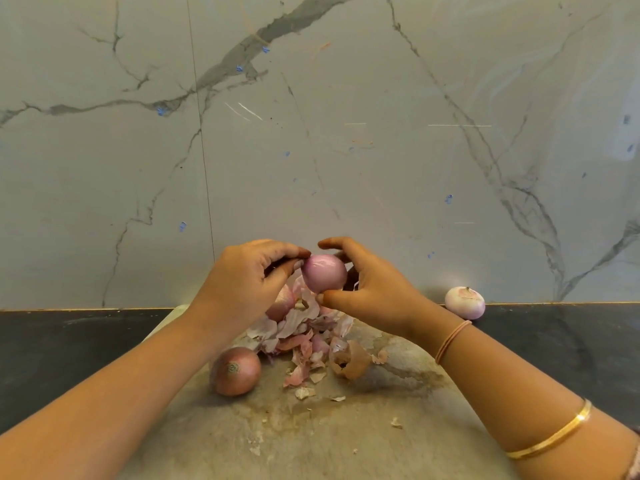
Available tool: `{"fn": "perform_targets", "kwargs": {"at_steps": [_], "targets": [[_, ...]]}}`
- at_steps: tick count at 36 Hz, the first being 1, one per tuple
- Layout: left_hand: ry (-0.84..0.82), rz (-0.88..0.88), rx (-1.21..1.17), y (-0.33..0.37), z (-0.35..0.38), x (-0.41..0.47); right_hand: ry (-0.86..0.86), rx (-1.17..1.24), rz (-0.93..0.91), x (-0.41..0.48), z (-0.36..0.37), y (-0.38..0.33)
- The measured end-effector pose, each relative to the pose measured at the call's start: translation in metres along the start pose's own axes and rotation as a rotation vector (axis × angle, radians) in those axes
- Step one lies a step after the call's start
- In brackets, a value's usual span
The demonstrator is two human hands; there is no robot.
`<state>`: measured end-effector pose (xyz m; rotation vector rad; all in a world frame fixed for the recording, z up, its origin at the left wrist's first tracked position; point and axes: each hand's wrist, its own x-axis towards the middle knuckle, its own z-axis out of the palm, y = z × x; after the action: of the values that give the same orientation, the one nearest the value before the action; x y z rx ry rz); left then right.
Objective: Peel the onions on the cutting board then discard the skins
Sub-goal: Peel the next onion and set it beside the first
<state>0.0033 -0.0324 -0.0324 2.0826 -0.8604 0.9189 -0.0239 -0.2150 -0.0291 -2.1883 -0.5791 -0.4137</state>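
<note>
- We hold the held onion (323,273) at mid-frame, lifted above the cutting board (346,438). Its surface is smooth and pale purple, so we judge it nearly stripped.
- Right hand (370,289): the thumb sits under the bulb and the fingers curl over its top and far side. It cradles the bulb firmly, probably to steady it and turn it.
- Left hand (242,289): thumb and forefinger are pinched together at the bulb's left tip, likely picking at the last skin. We cannot tell whether a shred lies between them.
- The skins (304,334) lie heaped on the board directly below the hands, which suggests we work over the board so the scraps collect in one place for discarding.
- An unpeeled onion (235,371), brown skin intact, sits lower left of the heap on the board, presumably next in line.
- Another onion (280,303) shows partly behind the left hand, among the skins. We cannot tell whether it is peeled.
- A peeled onion (464,302) rests off the board, centre right, on the dark countertop (69,348) against the marble wall (311,133). It seems set apart to keep finished bulbs clear of the scraps.
- Our judgement: peeling is partway done and discarding has not begun.
</note>
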Motion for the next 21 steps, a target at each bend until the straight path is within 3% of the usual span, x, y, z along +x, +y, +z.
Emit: {"fn": "perform_targets", "kwargs": {"at_steps": [8,21], "targets": [[-0.005,0.070,0.009,-0.002,-0.002,0.001,0.032,0.217,0.013,0.000,-0.005,-0.002],[-0.151,0.274,0.373,0.012,-0.002,0.000,-0.005,0.155,0.100,-0.001,0.001,-0.006]]}}
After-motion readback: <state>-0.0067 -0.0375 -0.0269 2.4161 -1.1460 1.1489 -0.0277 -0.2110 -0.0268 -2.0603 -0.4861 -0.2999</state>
